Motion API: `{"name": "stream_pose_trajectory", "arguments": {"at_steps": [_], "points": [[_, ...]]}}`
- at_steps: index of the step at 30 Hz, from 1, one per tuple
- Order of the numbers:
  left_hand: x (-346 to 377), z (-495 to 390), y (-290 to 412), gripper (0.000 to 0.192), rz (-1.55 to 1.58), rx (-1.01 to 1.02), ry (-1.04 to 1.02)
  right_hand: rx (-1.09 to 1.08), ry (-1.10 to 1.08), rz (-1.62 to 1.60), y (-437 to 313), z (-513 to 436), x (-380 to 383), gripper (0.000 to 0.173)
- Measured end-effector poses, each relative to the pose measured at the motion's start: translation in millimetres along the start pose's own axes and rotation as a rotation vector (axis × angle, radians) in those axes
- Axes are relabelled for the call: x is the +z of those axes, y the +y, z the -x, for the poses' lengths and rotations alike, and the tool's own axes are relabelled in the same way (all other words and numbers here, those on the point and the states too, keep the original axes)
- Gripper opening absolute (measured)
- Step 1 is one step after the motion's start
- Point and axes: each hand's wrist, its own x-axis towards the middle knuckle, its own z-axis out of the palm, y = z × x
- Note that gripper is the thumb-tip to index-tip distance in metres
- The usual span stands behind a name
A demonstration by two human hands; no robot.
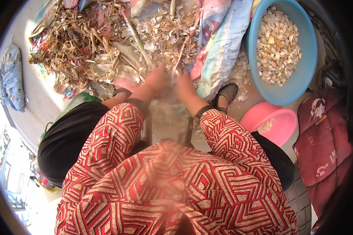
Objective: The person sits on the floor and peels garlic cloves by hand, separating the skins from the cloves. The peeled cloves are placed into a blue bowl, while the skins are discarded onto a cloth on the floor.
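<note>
My left hand (pixel 158 77) reaches forward at the centre, at the lower end of a pale green garlic stalk (pixel 138 42). Close beside it on the right is my right hand (pixel 183 82), by the lower end of a thin pinkish stalk (pixel 184 44). The area between both hands is blurred, so what the fingers hold cannot be told. Beyond them, dry papery garlic skins (pixel 160 29) lie heaped on patterned cloth. To the left spreads a pile of dried brown stalks and leaves (pixel 73 44).
A blue plastic basin (pixel 307 53) with many garlic cloves (pixel 276 47) stands at the upper right. Below it sits a pink basin (pixel 288 117) with small pale pieces inside. A dark red quilted cloth (pixel 320 141) lies at the right, a bluish bundle (pixel 11 76) at far left.
</note>
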Motion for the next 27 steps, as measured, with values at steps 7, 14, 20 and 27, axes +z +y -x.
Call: {"name": "stream_pose_trajectory", "arguments": {"at_steps": [7, 14, 20, 27], "points": [[-5.3, -7.1, -13.0, 0.053, 0.296, -0.097, 0.060, 0.355, -0.020, -0.231, -5.6, -18.8, -7.2, 0.041], [-51.1, -25.6, 21.0, 0.046, 0.214, -0.046, 0.343, 0.250, 0.197, -0.359, -33.7, -51.1, -52.4, 0.052], [-90.1, -41.3, 31.1, 0.097, 0.231, 0.132, 0.538, -0.092, 0.395, 0.055, -55.9, -103.6, -93.0, 0.079], [-100.1, -54.1, 18.7, 0.128, -0.100, 0.156, 0.196, -0.140, 0.002, 0.491, -74.0, -120.3, -90.5, 0.100]]}}
